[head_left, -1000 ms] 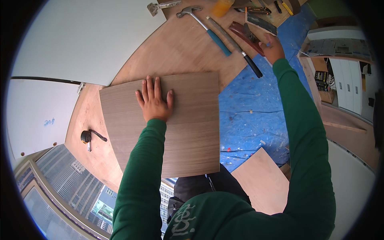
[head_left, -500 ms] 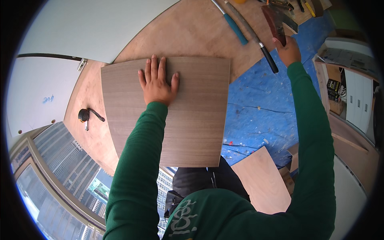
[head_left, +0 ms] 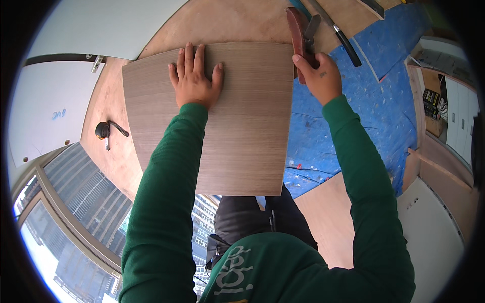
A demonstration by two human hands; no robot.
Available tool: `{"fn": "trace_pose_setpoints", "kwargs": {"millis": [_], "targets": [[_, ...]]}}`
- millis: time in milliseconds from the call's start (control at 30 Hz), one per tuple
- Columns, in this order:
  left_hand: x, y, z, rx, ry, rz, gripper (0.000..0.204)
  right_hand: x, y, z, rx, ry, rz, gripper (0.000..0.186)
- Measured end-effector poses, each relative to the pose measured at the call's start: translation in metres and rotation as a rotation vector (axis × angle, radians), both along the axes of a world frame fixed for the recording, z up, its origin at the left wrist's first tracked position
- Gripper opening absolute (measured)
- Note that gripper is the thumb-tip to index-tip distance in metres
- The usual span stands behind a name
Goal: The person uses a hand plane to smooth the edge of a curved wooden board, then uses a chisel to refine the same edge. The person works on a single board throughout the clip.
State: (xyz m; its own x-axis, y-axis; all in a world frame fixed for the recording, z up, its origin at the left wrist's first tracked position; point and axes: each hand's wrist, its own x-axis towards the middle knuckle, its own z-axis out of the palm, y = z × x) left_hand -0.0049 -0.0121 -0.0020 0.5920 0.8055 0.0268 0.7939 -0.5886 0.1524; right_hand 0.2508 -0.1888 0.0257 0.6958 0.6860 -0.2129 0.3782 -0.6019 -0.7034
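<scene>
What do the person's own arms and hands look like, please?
The sleeves are long and green, with close-fitting cuffs of the same green. The left hand and right hand are ungloved; a small dark mark shows on the right one's back.

On my feed I see grey high-rises [head_left: 83, 177] through a beige-framed glass window [head_left: 43, 242], lower left, and a paint-flecked blue floor sheet [head_left: 389, 116] at right.

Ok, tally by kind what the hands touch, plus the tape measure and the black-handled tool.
Wood-grain panel, under the left hand: 1
Reddish-brown hand plane, in the right hand: 1
Tape measure: 1
Black-handled tool: 1
Total: 4
</scene>
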Motion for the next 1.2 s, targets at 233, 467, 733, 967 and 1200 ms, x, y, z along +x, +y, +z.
{"fn": "trace_pose_setpoints", "kwargs": {"millis": [233, 467, 733, 967, 1200], "targets": [[-0.003, 0.0, -0.001, 0.0, -0.024, -0.019, 0.073, -0.013, 0.029, -0.01, -0.072, -0.244, -0.057, 0.062], [-0.005, 0.0, -0.004, 0.013, -0.073, -0.053, 0.073, -0.024, 0.034, -0.009, -0.164, -0.41, -0.096, 0.068], [-0.008, 0.002, -0.011, 0.02, -0.104, -0.081, 0.072, -0.036, 0.032, -0.011, -0.286, -0.355, -0.116, 0.066], [-0.009, 0.001, -0.017, 0.058, -0.124, -0.079, 0.07, -0.045, 0.035, -0.004, -0.281, -0.33, -0.143, 0.065], [-0.008, 0.001, -0.015, 0.052, -0.121, -0.075, 0.07, -0.049, 0.032, -0.012, -0.28, -0.48, -0.141, 0.068]]}}
